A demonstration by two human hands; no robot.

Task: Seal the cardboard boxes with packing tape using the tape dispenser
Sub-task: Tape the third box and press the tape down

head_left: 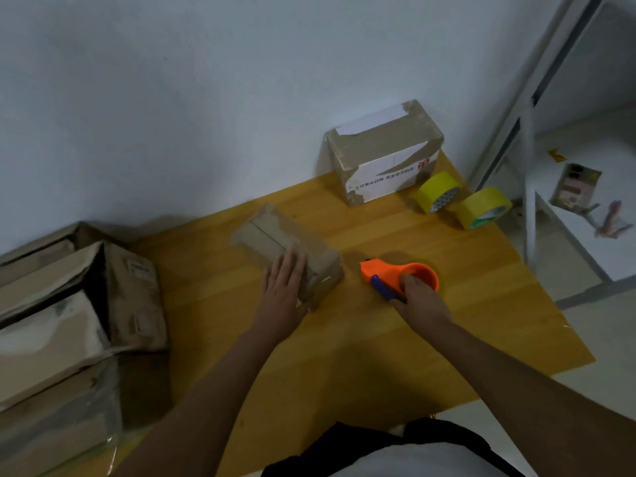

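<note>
A small brown cardboard box (pixel 272 235) lies at the middle of the yellow wooden table (pixel 361 339). My left hand (pixel 284 284) rests flat on its near end, fingers straight. Just right of the box sits the orange tape dispenser (pixel 385 270) with a blue handle part. My right hand (pixel 418 297) grips it from the near side, fingers curled into its ring. A larger taped box (pixel 382 153) with a white printed side stands at the back against the wall.
Two yellow tape rolls (pixel 438 191) (pixel 483 206) stand at the table's back right. Several worn cardboard boxes (pixel 69 321) are stacked at the left edge. A white metal shelf frame (pixel 530 208) with small items stands to the right.
</note>
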